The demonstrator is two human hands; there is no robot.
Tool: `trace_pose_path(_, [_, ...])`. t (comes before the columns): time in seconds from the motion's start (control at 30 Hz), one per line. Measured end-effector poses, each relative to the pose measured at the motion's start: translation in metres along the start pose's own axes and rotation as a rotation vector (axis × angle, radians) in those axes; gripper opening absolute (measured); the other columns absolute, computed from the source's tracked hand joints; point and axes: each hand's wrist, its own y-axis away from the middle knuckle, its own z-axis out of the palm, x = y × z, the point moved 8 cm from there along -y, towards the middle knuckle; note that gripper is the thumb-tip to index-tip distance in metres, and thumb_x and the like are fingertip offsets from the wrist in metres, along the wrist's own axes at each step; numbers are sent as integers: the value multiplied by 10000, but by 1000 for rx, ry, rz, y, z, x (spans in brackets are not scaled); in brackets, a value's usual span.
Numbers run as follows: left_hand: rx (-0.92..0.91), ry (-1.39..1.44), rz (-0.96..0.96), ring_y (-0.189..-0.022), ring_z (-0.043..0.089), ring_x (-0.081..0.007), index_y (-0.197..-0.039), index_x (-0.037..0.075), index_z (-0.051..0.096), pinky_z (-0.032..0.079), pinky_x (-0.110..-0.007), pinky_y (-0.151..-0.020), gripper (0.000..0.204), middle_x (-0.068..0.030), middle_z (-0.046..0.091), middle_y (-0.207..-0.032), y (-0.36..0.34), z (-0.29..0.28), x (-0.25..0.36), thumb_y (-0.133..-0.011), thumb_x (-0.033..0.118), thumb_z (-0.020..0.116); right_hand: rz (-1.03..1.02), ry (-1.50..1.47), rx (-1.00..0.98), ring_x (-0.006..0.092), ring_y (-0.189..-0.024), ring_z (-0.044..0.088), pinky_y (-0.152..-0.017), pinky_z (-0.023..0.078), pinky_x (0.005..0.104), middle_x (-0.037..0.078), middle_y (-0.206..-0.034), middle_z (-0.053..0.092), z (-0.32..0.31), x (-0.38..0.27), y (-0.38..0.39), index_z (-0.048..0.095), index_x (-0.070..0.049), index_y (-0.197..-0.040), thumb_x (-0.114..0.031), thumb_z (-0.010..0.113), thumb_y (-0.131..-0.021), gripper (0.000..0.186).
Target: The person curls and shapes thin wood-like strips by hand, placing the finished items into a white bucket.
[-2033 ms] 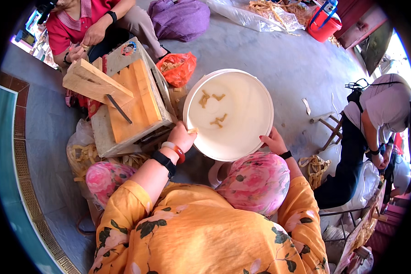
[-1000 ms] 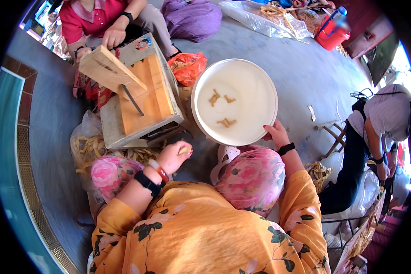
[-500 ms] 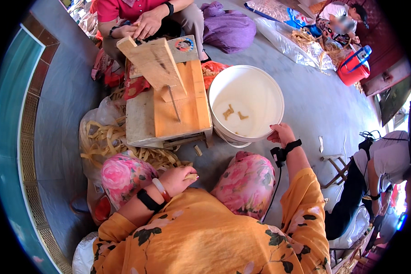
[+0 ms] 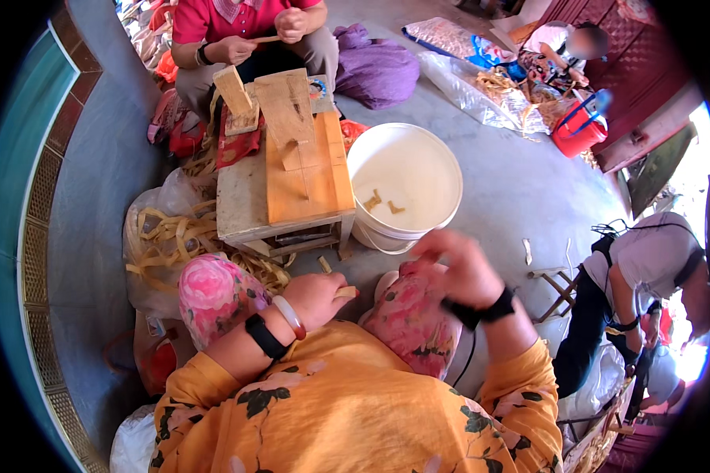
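My left hand (image 4: 322, 298) is closed on a small pale strip piece (image 4: 345, 292) above my lap. My right hand (image 4: 451, 264) is raised over my flowered right knee, its fingers smeared by motion. Just beyond it stands a white plastic bucket (image 4: 426, 169) with a few small tan scraps (image 4: 374, 199) at the bottom. Beside the bucket, a low wooden stool (image 4: 237, 209) carries an orange board (image 4: 323, 189) with an angled wooden block (image 4: 288, 114). Curled tan strips (image 4: 185, 236) lie in a plastic bag left of my knees.
A co-worker in red (image 4: 229, 24) sits beyond the stool, holding a thin stick. Another person (image 4: 560, 51) sits back right among strip piles near a red cooler (image 4: 576, 130). A bending person (image 4: 639, 260) is at my right by a folding stool (image 4: 560, 288). A teal panel (image 4: 12, 221) borders the left.
My left hand left the bucket's rim and moved down to my lap. The bucket now stands beside the stool. My right hand has let go of it and come back toward me.
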Motion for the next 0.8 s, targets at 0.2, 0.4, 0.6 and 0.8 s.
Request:
trace_pose_path(0.2, [87, 83, 343, -851, 621, -371, -893, 80, 611, 500, -432, -696, 191, -149, 659, -879, 27, -14, 50, -875, 262, 558, -510, 393, -45, 295, -814, 606, -704, 498, 386, 101, -859, 599, 83, -105, 29, 578, -72, -915, -116, 717, -709, 252])
trace_pose_path(0.4, [-65, 637, 482, -844, 635, -234, -1087, 58, 583, 493, -318, -724, 226, -72, 665, -963, 68, -10, 42, -901, 186, 605, -538, 312, -181, 312, -816, 599, -695, 494, 392, 112, -856, 597, 106, -112, 41, 566, -56, -899, -38, 643, -755, 164])
trace_pose_path(0.6, [-112, 1035, 313, -729, 513, -59, -1015, 63, 541, 433, -202, -655, 118, 13, 550, -852, 83, -21, 28, -978, 174, 525, -45, -122, -139, 210, -1016, 589, -880, 461, 321, 92, -1039, 615, 96, -90, 30, 581, -38, -1124, 0, 490, -854, 287])
trace_pose_path(0.8, [228, 1286, 432, -618, 446, -52, -940, 86, 517, 369, -198, -567, 149, 23, 505, -738, 84, -114, 76, -964, 231, 544, -57, -1084, -446, 179, -1262, 399, -1060, 299, 319, 91, -1309, 486, 151, -96, 26, 381, -4, -1385, -59, 498, -890, 511])
